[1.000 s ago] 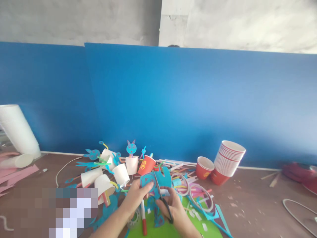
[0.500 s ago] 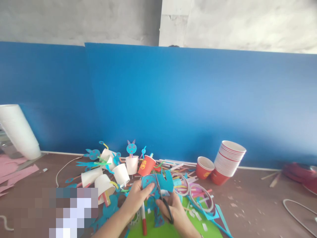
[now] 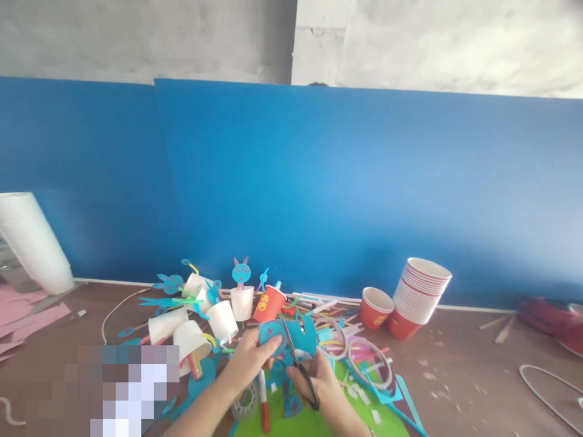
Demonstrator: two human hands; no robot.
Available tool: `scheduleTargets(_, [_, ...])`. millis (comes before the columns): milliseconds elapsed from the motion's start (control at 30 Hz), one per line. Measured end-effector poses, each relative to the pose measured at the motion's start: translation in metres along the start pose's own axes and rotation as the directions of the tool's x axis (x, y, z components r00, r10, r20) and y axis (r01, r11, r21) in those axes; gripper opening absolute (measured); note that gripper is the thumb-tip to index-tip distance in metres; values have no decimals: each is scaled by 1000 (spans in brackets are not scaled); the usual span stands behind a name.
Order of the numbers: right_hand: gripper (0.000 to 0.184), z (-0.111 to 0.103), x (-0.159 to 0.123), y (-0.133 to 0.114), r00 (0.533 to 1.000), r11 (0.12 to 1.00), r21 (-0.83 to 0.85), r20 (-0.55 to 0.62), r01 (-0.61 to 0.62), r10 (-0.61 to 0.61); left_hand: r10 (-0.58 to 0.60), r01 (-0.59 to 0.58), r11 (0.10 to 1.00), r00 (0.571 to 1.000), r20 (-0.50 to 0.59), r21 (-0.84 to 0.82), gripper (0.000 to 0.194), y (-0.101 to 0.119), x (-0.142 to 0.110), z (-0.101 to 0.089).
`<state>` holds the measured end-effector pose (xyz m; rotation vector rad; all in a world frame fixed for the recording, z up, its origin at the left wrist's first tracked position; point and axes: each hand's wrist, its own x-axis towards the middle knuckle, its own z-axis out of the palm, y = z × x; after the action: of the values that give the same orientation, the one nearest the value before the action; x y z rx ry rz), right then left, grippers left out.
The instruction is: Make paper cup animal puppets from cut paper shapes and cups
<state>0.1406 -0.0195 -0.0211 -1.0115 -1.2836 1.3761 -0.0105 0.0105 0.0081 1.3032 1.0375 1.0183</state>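
In my left hand (image 3: 255, 355) I pinch a round piece of blue paper (image 3: 272, 337) with a face drawn on it. My right hand (image 3: 317, 379) grips the black-handled scissors (image 3: 306, 377), their blades pointing up and away beside the round piece. A curved strip of blue paper (image 3: 302, 335) hangs at the right of the blades; whether it is still joined to the disc is hard to tell. Below my hands lie a green sheet (image 3: 337, 419), a red-and-white marker (image 3: 264, 403), a tape dispenser ring (image 3: 246, 400) and more blue cut-outs (image 3: 291, 405).
White paper cups (image 3: 223, 321) with straws and blue animal faces crowd the left. A red cup (image 3: 269, 303), loose straws and tape rolls (image 3: 370, 363) lie behind and right. Stacked cups (image 3: 421, 291) stand by the blue partition (image 3: 319, 194). Pink paper (image 3: 31, 318) is far left.
Both hands stay almost in place, with the round piece shifted slightly left. The blue strip beside the scissors has tilted and curled a little. More of the tape dispenser ring shows below my left arm.
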Motion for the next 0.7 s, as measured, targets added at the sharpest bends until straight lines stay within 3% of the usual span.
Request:
scheduleTargets(133, [49,1,0,1,999,999,5,3,-43,43,-42,41,995,999,-7,-88,45,-5,-3,8])
scheduleTargets(233, [50,2,1,1,1000,1000,1,16,-17,17,-92,72,981,990,-106,-179,46,-7,-7,15])
scheduleTargets(333, [51,2,1,5,1000,1000,-13,22,2,-1,-86,58,984,983,-162,-170,45,-5,-9,19])
scheduleTargets(533, [44,-1,2,17,1000,1000,-13,20,11,-11,-50,36,989,994,-94,-147,42,-2,-7,16])
scheduleTargets(700, [43,-1,0,4,999,999,22,-37,30,-29,-37,27,991,996,-80,-131,42,-7,-3,12])
